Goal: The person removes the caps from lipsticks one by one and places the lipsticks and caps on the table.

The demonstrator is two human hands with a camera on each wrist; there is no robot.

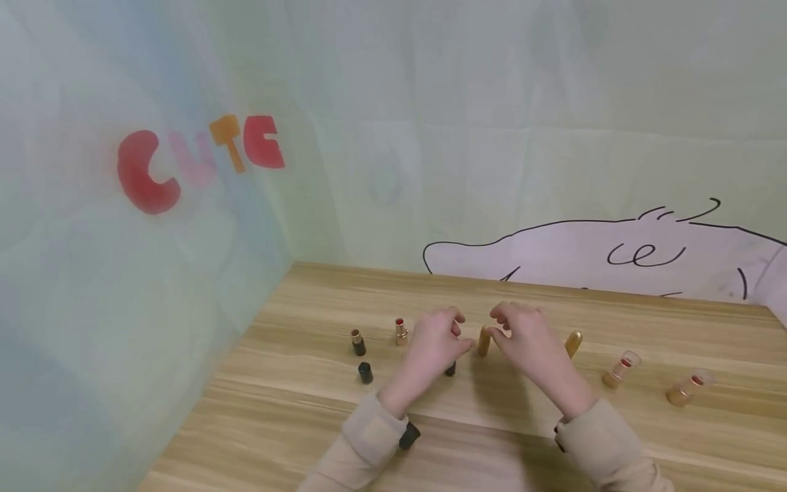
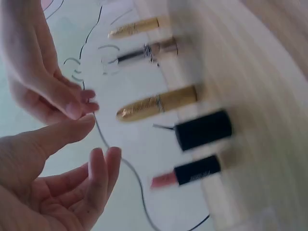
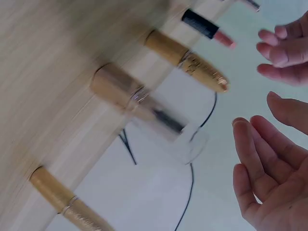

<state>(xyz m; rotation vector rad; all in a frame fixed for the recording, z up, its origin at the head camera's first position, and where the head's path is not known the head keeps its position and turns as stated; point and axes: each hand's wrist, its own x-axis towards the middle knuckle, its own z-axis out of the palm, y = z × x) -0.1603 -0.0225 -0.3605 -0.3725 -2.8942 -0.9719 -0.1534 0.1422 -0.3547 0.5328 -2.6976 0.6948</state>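
1. Head view: the left hand (image 1: 432, 340) and right hand (image 1: 525, 335) are raised above the wooden table (image 1: 295, 410), a gold tube (image 1: 484, 343) standing between their thumbs.
2. Both wrist views show what the head view leaves unclear — each hand's thumb stands well away from its fingers, which are loosely bent and hold nothing.
3. Seen from the head, the tube seems close to both thumbs; the wrist views show it clear of the fingers. I cannot tell how near it is.
4. The wrist views show a clear-capped lipstick (image 3: 115, 85) standing between that tube and a second gold tube (image 1: 574, 344); the head view does not show it.
5. A black cylinder (image 2: 204, 130) and a pink-tipped lipstick (image 2: 197, 170) stand together in the left wrist view. From the head, only one dark end shows below the left hand — which, I cannot tell.
6. Only the head view shows the wall letters (image 1: 264, 142).
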